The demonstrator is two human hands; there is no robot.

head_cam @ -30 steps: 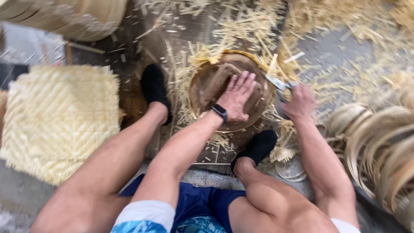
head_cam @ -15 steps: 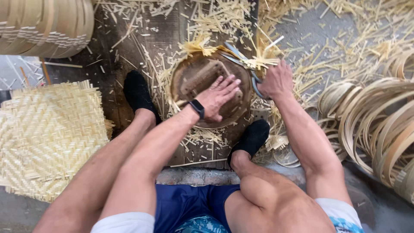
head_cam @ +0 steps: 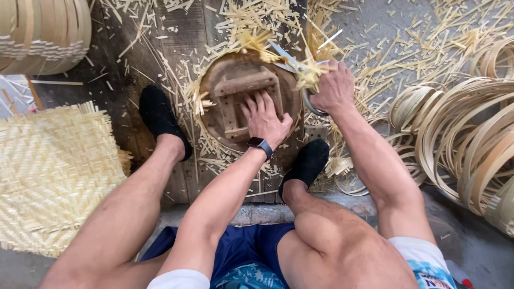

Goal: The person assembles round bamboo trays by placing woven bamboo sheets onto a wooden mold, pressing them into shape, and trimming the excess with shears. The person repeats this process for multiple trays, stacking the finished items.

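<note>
A round wooden form (head_cam: 225, 88) with a wooden cross-frame on top lies on the floor between my feet, with woven bamboo strips (head_cam: 251, 40) sticking out from under its rim. My left hand (head_cam: 264, 119) presses flat on the form, fingers spread, a dark watch (head_cam: 261, 145) on the wrist. My right hand (head_cam: 333, 88) grips large metal shears (head_cam: 292, 61) at the form's right edge, blades open among the yellow strip ends.
A square woven bamboo mat (head_cam: 51, 171) lies at left. Bent bamboo hoops (head_cam: 466, 134) are piled at right, and a stack of woven baskets (head_cam: 43, 32) stands at top left. Cut bamboo slivers (head_cam: 391, 48) litter the floor. My feet wear black shoes (head_cam: 160, 118).
The view has shifted downward, so the form sits higher and nearer. My left hand slid toward the form's near side. The shears moved along the rim's upper right.
</note>
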